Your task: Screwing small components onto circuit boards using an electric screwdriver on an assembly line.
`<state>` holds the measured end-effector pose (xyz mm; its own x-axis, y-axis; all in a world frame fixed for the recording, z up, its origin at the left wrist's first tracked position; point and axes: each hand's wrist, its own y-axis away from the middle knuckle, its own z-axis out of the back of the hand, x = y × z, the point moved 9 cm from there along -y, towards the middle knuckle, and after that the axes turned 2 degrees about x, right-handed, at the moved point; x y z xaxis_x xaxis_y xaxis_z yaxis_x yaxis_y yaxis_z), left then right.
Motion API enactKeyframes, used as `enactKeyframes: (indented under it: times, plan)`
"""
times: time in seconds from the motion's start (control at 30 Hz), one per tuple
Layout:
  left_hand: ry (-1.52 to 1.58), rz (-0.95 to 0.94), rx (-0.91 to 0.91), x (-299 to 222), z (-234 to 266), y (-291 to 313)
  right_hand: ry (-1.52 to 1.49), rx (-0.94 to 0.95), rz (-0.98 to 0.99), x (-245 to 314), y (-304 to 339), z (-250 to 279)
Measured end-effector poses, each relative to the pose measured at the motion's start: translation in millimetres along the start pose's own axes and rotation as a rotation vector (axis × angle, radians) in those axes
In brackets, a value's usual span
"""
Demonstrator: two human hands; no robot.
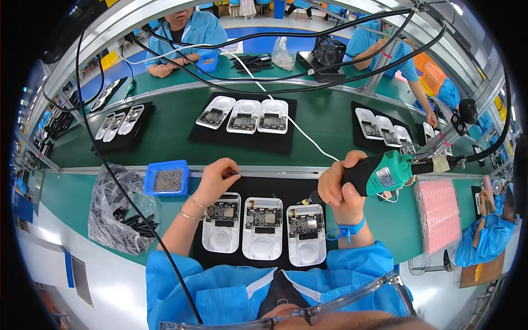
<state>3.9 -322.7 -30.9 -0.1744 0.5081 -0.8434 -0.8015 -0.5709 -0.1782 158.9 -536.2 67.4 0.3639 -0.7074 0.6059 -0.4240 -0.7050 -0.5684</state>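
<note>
My right hand [340, 187] grips a green and black electric screwdriver [379, 173], tip pointing down-left near the right white housing [306, 234]. My left hand [215, 180] hovers above the left white housing [221, 223], its fingers pinched on what looks like a small screw. Three white housings with exposed circuit boards lie side by side on a black mat [286, 187] in front of me; the middle housing [263, 228] is untouched.
A blue tray of small screws [166, 179] sits left of my left hand, with a plastic bag of black parts [122, 212] beside it. More housings on black mats [242, 140] ride the green belt. A pink foam stack [438, 214] lies right. Other workers sit opposite and right.
</note>
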Motion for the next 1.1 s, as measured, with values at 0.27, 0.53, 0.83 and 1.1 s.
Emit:
enactKeyframes:
  times: [0.27,0.53,0.83,1.1]
  plan:
    - [-0.471,-0.128,0.284,15,-11,-6,0.021,-0.009,-0.020,-16,-2,15]
    - [-0.331,-0.387,0.208,-67,-56,37,0.152,-0.009,-0.188,-59,-1,16]
    - [-0.491,-0.590,0.158,-84,-97,49,0.216,0.007,-0.229,-67,2,15]
    - [-0.568,-0.560,0.176,-70,-115,50,0.334,0.036,-0.174,-75,7,20]
